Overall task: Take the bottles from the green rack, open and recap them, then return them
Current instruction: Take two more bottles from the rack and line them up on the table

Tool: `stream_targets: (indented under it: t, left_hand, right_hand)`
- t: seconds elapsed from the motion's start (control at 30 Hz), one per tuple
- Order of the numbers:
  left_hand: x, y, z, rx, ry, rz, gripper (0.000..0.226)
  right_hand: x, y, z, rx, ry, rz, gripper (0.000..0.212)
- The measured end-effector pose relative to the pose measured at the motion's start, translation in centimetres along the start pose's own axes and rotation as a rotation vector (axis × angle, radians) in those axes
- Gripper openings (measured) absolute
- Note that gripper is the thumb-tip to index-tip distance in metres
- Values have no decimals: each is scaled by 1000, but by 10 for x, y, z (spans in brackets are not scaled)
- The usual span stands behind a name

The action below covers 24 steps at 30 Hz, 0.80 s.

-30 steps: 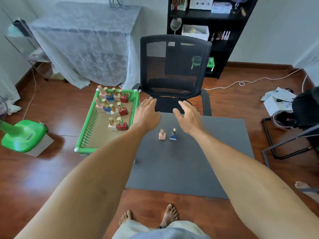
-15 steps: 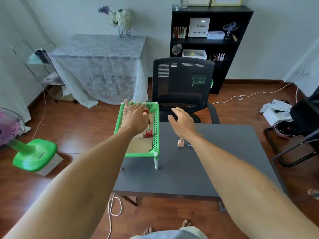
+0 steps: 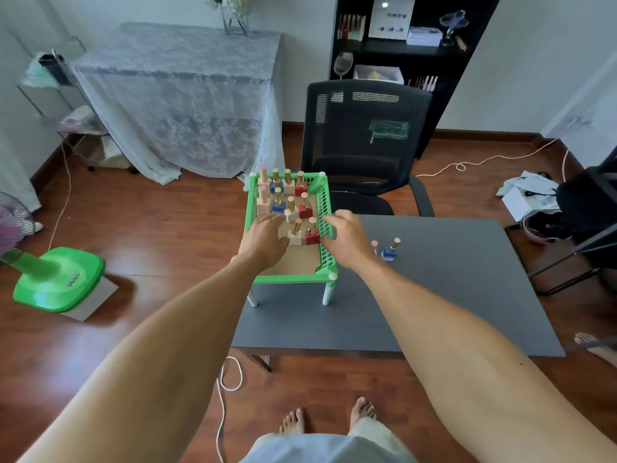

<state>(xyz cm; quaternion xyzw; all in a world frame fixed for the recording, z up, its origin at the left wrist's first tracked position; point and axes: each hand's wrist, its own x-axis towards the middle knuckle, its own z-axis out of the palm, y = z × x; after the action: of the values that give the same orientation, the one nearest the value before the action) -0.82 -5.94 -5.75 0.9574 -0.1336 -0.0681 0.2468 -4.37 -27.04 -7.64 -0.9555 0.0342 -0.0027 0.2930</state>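
The green rack stands on white legs at the far left corner of the grey bench, and everything else is placed from it. Inside the rack ten bottles show: two pink, two blue, three cream and three red, most with gold caps, in three rows toward its far end; the nearest row holds only a cream bottle and a red bottle. Two more bottles stand on the bench just right of the rack: a blue bottle with a gold cap, and a pink bottle largely hidden behind the right hand. That hand hovers over the rack's right wall, its fingers loosely spread and holding nothing. The left hand reaches over the rack's left side, fingers straight and apart, also holding nothing; whether it touches the cream bottle cannot be told.
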Motion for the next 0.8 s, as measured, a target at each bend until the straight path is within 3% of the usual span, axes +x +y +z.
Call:
stream_targets:
  t: [0.47,0.8]
  left_hand:
    - [19,-8,22,-147,-4,-2,43]
    - [31,27,-16,-134,80,72,36]
  right_hand:
    - [12,0,22,6,23,54,34]
    - [18,-8,-28,167,140,54,38]
